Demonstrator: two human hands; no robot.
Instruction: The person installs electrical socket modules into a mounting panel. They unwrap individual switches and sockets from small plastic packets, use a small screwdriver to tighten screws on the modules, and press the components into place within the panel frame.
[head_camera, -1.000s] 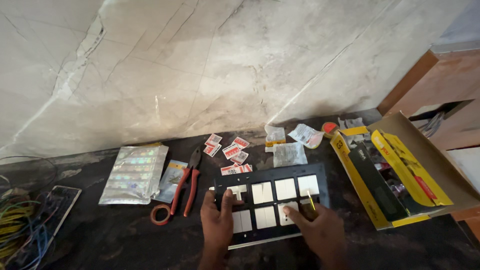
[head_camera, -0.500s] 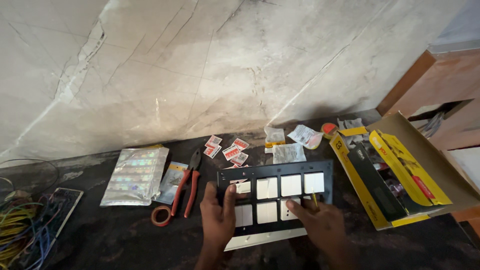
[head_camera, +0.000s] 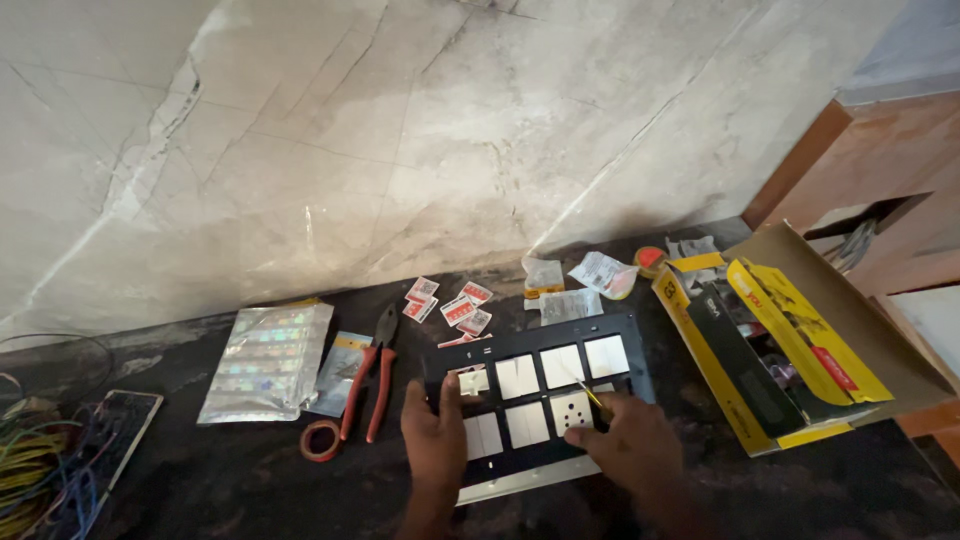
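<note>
The single head-worn camera is looking steeply down and forward from above the dark stone counter (head_camera: 200, 480), facing the pale veined marble wall (head_camera: 400, 130) at twelve o'clock. It is sitting close, cropping both forearms at six o'clock, with no second view.

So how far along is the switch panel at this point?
Most openings of the black switch plate already hold white modules. In hand: the left hand steadies the plate's left edge while the right hand works a thin yellow-handled tool at the socket module. Left: one opening at the lower right looks open.
</note>
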